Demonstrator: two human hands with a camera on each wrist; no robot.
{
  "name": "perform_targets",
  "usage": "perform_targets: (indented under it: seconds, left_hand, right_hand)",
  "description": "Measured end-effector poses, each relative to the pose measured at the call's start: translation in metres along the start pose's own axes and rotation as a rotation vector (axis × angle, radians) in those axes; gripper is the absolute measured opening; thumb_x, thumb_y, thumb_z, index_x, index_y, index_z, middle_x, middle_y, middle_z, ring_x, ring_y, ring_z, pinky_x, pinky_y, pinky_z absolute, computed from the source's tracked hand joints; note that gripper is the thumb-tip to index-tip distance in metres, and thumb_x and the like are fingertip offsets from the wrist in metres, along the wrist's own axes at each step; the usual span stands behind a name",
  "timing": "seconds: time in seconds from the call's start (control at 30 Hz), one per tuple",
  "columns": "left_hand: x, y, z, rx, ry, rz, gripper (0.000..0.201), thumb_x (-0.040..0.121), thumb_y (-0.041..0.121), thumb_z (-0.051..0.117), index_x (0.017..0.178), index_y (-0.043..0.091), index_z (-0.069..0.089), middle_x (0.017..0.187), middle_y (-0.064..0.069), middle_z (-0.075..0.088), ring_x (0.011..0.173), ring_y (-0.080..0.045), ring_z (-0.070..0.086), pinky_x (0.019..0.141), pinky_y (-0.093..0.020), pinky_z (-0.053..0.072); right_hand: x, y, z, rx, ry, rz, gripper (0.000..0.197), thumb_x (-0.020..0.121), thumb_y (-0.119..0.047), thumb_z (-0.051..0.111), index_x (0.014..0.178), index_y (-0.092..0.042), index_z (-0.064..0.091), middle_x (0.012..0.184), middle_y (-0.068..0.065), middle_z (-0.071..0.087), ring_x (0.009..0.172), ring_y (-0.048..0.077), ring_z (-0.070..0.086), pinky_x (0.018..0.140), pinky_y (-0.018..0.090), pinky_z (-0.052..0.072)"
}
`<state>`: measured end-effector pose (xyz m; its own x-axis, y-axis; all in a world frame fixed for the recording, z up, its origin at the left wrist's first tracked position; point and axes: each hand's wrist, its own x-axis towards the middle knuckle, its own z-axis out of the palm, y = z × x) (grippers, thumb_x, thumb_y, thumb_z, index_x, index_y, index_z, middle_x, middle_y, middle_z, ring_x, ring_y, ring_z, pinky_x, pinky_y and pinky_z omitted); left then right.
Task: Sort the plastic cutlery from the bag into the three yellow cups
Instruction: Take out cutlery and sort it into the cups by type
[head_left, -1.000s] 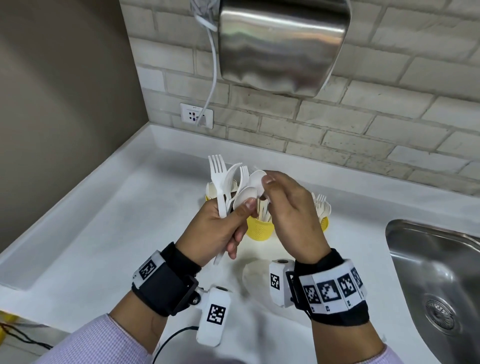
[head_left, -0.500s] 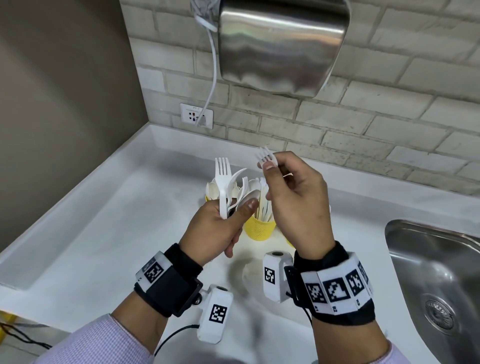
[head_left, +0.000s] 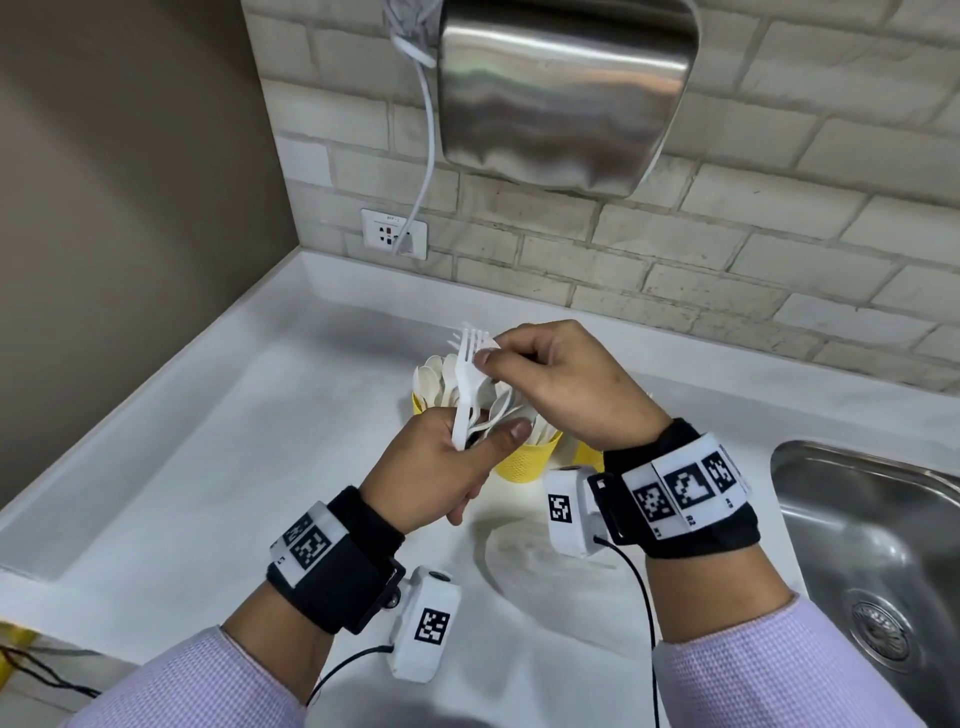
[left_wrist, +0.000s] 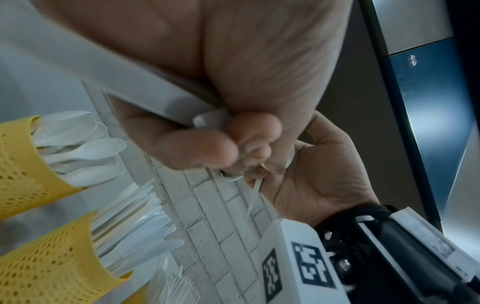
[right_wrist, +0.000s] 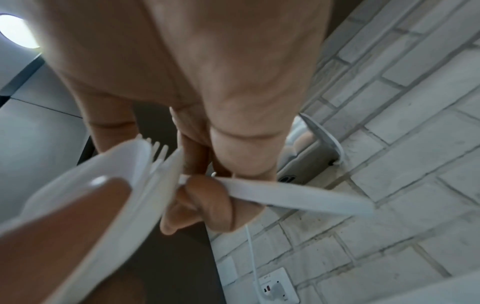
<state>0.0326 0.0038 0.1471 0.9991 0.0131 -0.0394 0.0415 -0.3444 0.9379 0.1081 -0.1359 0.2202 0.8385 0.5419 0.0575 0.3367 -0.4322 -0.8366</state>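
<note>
L hand (head_left: 441, 467) is curled round a bunch of white plastic cutlery (head_left: 485, 415), thumb pressed across the handles; one fork (head_left: 466, 371) stands up out of the fist, tines toward the back wall. R hand (head_left: 561, 384) sits just above and to the right, thumb and forefinger pinching at that fork's head; in the R wrist view it also has a white piece (right_wrist: 298, 197) nipped between the fingertips, fork tines showing beside it. What kind of piece that is, can't tell.

Right behind and under the hands, toward the back edge of the counter (head_left: 208, 467): the yellow perforated cups. Spoon cup (head_left: 423, 400) on the left, holding spoon bowls upright; middle cup (head_left: 527, 460) just beside it w/ flat handles sticking out. Third cup (head_left: 587, 452) mostly hidden by the R wrist, only a yellow sliver shows; L wrist view shows fork tines at that end.

Steel sink (head_left: 872, 545) at the counter's right edge. Steel hand dryer (head_left: 561, 93) on the brick wall above, its cord running to a wall socket (head_left: 394, 234).
</note>
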Motion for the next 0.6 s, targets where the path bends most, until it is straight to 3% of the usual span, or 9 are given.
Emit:
perform_targets:
  seconds: [0.03, 0.1, 0.17, 0.27, 0.47, 0.6]
  left_hand:
    - [0.0, 0.0, 0.0, -0.002, -0.001, 0.002, 0.059, 0.096, 0.051, 0.062, 0.048, 0.021, 0.045, 0.042, 0.0, 0.049, 0.037, -0.022, 0.049, 0.053, -0.028, 0.046]
    - [0.0, 0.0, 0.0, -0.004, 0.0, 0.011, 0.059, 0.097, 0.049, 0.061, 0.047, 0.022, 0.045, 0.041, 0.0, 0.048, 0.037, -0.021, 0.048, 0.052, -0.028, 0.045]
    - [-0.001, 0.0, 0.001, -0.002, -0.003, 0.023, 0.06, 0.097, 0.049, 0.061, 0.045, 0.024, 0.046, 0.04, 0.001, 0.048, 0.037, -0.021, 0.047, 0.051, -0.029, 0.046]
    - [0.0, 0.001, 0.001, 0.008, 0.0, 0.018, 0.059, 0.097, 0.049, 0.061, 0.045, 0.025, 0.047, 0.041, 0.001, 0.048, 0.038, -0.022, 0.048, 0.051, -0.029, 0.046]
    - [0.002, -0.001, 0.003, 0.009, 0.015, 0.0, 0.051, 0.097, 0.047, 0.062, 0.056, 0.019, 0.049, 0.047, -0.002, 0.049, 0.039, -0.021, 0.046, 0.049, -0.031, 0.045]
    - [0.0, -0.001, 0.006, 0.016, 0.005, -0.015, 0.047, 0.098, 0.046, 0.063, 0.064, 0.015, 0.05, 0.053, -0.002, 0.042, 0.04, -0.016, 0.041, 0.045, -0.032, 0.044]
  right_hand:
    - [0.0, 0.001, 0.001, 0.015, 0.003, 0.005, 0.038, 0.098, -0.025, 0.065, 0.076, 0.007, 0.064, 0.047, -0.005, 0.038, 0.047, 0.008, 0.036, 0.054, 0.023, 0.033]
    - [0.002, 0.003, 0.002, 0.055, 0.015, 0.011, 0.039, 0.096, -0.022, 0.066, 0.079, 0.013, 0.061, 0.052, 0.001, 0.035, 0.049, 0.011, 0.031, 0.053, 0.025, 0.03]
    - [0.005, 0.004, 0.004, 0.112, 0.036, 0.018, 0.034, 0.092, -0.02, 0.067, 0.078, 0.011, 0.064, 0.059, 0.013, 0.045, 0.055, 0.017, 0.039, 0.058, 0.029, 0.035]
    - [0.007, 0.007, 0.008, 0.197, 0.081, 0.023, 0.022, 0.088, -0.021, 0.067, 0.076, -0.004, 0.074, 0.073, 0.027, 0.065, 0.063, 0.025, 0.053, 0.065, 0.037, 0.044]
    - [0.011, 0.01, 0.011, 0.236, 0.204, 0.026, 0.022, 0.095, -0.025, 0.063, 0.087, -0.005, 0.071, 0.078, 0.025, 0.067, 0.065, 0.023, 0.059, 0.066, 0.045, 0.051]
    - [0.014, 0.006, 0.008, 0.37, 0.293, 0.015, 0.018, 0.103, -0.019, 0.057, 0.096, -0.006, 0.068, 0.077, 0.009, 0.07, 0.068, 0.018, 0.065, 0.07, 0.041, 0.053]
